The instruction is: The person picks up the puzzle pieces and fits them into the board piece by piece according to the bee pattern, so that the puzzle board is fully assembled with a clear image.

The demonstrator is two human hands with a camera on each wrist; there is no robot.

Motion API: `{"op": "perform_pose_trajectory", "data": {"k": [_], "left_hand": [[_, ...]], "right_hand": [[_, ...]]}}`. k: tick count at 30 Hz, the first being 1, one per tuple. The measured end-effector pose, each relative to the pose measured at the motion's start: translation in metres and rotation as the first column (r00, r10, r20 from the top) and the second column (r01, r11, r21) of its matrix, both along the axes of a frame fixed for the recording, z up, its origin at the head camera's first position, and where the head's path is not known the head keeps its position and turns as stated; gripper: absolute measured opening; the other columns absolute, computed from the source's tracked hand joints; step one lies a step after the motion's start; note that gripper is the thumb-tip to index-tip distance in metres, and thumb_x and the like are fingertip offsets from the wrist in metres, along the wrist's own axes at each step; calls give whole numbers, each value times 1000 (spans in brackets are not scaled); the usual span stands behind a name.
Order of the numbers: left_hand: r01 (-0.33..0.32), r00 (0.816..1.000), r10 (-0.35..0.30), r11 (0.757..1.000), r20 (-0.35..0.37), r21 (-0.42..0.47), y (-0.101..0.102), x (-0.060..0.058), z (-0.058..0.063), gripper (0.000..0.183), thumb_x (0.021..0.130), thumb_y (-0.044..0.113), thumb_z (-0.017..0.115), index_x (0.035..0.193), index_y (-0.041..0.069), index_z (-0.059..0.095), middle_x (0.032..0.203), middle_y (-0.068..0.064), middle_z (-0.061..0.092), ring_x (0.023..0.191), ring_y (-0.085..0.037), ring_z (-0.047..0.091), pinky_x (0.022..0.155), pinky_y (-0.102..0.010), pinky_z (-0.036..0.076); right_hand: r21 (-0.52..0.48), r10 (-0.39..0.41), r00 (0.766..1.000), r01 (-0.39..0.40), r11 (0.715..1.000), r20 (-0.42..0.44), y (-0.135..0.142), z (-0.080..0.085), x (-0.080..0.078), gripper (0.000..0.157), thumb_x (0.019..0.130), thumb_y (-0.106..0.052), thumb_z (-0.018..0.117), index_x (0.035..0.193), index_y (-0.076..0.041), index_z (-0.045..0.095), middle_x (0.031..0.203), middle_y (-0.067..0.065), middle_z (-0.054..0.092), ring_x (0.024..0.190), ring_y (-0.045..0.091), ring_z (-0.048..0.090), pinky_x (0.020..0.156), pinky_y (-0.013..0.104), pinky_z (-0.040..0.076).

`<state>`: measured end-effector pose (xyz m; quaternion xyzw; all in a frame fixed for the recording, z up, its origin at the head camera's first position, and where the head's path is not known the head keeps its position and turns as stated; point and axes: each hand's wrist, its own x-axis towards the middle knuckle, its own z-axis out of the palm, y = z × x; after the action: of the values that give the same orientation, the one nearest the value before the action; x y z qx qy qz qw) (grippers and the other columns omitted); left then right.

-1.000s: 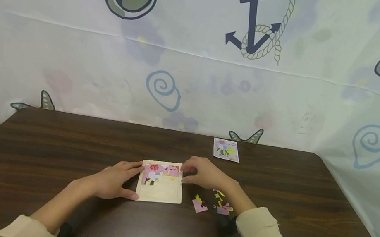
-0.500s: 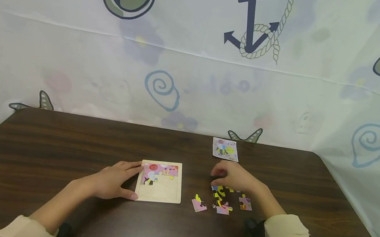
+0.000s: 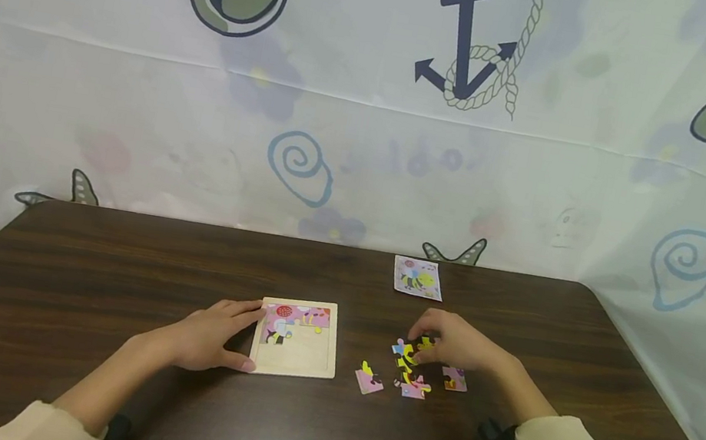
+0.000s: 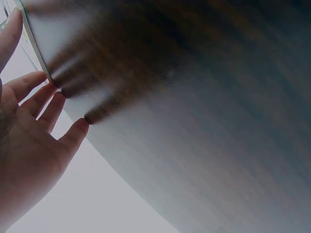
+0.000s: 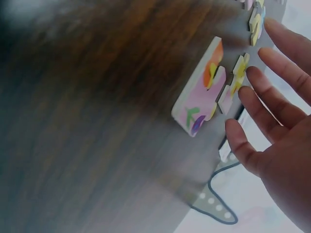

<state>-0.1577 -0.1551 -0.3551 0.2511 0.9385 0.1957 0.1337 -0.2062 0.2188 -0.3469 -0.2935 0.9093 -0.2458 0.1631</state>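
Observation:
My left hand [image 3: 214, 337] rests at the left edge of a square wooden puzzle tray [image 3: 299, 373], fingertips at its upper left and thumb at its lower left. Several joined pink pieces [image 3: 316, 316] fill the tray's top and part of its left side. Over loose jigsaw pieces [image 3: 404, 353] to the right, my right hand [image 3: 462, 341] reaches down with thumb and fingers apart around a yellow piece [image 3: 426, 344]. In the right wrist view its fingers [image 5: 262, 99] are loosely bent close to the pieces. A pink corner piece [image 5: 199, 94] lies near them.
A printed bee picture card [image 3: 418, 278] lies at the back of the dark wooden table [image 3: 179, 253]. One pink piece [image 3: 369, 381] sits between the tray and the other loose pieces. Behind the table hangs a patterned white cloth [image 3: 367, 137].
My right hand has moved from the tray's upper right corner rightward to the loose pieces, then lowered over them. The left hand has stayed at the tray.

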Motion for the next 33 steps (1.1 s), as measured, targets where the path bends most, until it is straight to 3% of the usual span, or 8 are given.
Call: {"op": "perform_pose_trajectory", "data": {"k": [22, 33], "left_hand": [[-2, 1000, 2, 1000, 6, -11, 1, 0, 0, 81, 77, 42, 69, 139, 1, 36, 143, -19, 29, 126, -39, 29, 92, -63, 28], [-15, 1000, 15, 1000, 18, -22, 2, 0, 1, 81, 77, 42, 69, 139, 2, 35, 144, -18, 29, 126, -39, 29, 93, -62, 27]], "right_hand": [[-9, 36, 996, -37, 999, -79, 4, -9, 3, 19, 77, -11, 71, 95, -10, 65, 101, 1, 52, 95, 24, 45, 78, 35, 42], [-2, 31, 994, -32, 999, -106, 2, -9, 3, 19, 76, -12, 71, 94, -8, 65, 98, 1, 53, 93, 23, 47, 80, 37, 43]]}}
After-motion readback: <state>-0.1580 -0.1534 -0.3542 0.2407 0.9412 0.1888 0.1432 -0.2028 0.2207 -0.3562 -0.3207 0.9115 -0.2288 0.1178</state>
